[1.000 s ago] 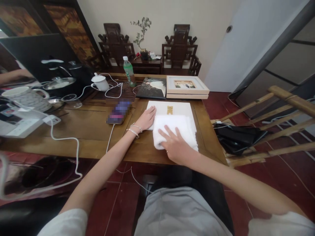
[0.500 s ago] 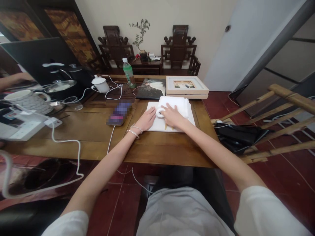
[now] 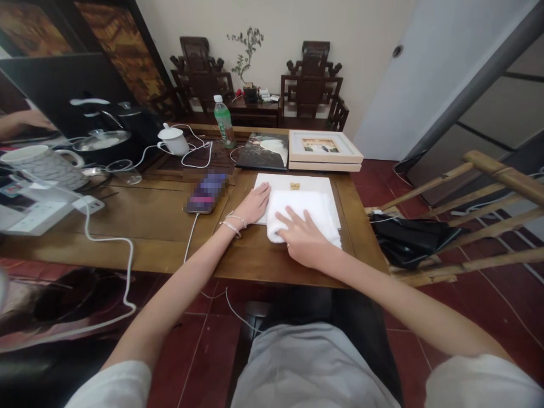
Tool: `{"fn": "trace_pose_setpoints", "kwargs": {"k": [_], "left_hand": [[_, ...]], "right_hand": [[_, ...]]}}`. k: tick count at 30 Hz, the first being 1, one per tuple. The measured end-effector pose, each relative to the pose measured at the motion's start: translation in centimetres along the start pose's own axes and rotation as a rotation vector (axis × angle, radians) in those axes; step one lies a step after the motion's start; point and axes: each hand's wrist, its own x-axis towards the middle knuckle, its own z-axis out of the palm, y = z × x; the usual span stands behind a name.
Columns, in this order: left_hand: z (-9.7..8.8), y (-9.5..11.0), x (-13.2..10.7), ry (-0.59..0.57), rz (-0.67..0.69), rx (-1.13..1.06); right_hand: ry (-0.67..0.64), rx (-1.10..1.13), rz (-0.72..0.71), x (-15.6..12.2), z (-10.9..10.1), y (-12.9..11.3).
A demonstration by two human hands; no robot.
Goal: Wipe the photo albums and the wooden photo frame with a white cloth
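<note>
A folded white towel (image 3: 317, 207) lies over the lower right part of a flat white board (image 3: 276, 182) on the wooden table. My right hand (image 3: 304, 238) presses on the towel, its fingers spread over the top and the thumb at the folded left edge. At the board's left edge my left hand (image 3: 256, 205) rests flat with its fingers stretched out, holding nothing. A small gold-coloured plate (image 3: 294, 186) shows on the board, just beyond the towel. What lies beneath the towel is hidden.
Behind the board are a light wooden picture frame (image 3: 325, 148), a dark picture panel (image 3: 263, 151) and a green-labelled bottle (image 3: 224, 122). To the left are a phone (image 3: 207, 192) on a cable, a lidded white cup (image 3: 173, 140), a mug (image 3: 40, 167) and a power strip (image 3: 46, 212).
My right hand has drawn the towel towards me across the board, uncovering the board's far part and the gold-coloured plate. My left hand has stayed at the left edge.
</note>
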Motion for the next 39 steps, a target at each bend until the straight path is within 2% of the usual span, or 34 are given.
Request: {"fn": "trace_pose_setpoints", "kwargs": {"k": [7, 9, 12, 14, 16, 19, 23, 27, 29, 33, 36, 39], "left_hand": [[0.0, 0.3, -0.1, 0.018, -0.018, -0.029], [-0.3, 0.7, -0.1, 0.045, -0.049, -0.078], [-0.9, 1.2, 0.1, 0.174, -0.130, -0.219], [-1.2, 1.3, 0.2, 0.293, -0.158, -0.322], [-1.4, 1.3, 0.3, 0.393, -0.160, -0.391], [-1.4, 1.4, 0.2, 0.453, -0.153, -0.416], [-1.2, 1.9, 0.0, 0.437, -0.131, -0.364], [-0.9, 2.1, 0.0, 0.360, -0.116, -0.242], [-0.7, 1.9, 0.0, 0.288, -0.090, -0.167], [-0.4, 1.5, -0.1, 0.199, -0.025, -0.080], [-0.5, 1.3, -0.2, 0.195, -0.011, -0.059], [-0.7, 1.5, -0.2, 0.188, 0.006, -0.066]], "right_hand": [[0.072, -0.008, 0.145, 6.4, -0.4, 5.2], [0.093, -0.001, 0.190, 7.7, -0.4, 5.7], [0.086, -0.010, 0.200, 8.9, -0.4, 5.3], [0.067, -0.022, 0.121, 8.8, -0.4, 4.4], [0.068, -0.035, -0.019, 8.0, -0.4, 3.2], [0.068, -0.036, -0.190, 5.5, -0.7, 1.5], [-0.016, 0.030, -0.245, 1.6, -2.1, 0.5], [-0.034, 0.048, -0.099, 0.6, -3.4, 2.0], [0.005, 0.033, 0.011, 1.6, -3.4, 3.4], [0.095, 0.041, 0.167, 5.6, -2.8, 6.2], [0.154, 0.132, 0.199, 8.7, -2.9, 7.3], [0.184, 0.216, 0.158, 11.4, -3.7, 7.4]]}}
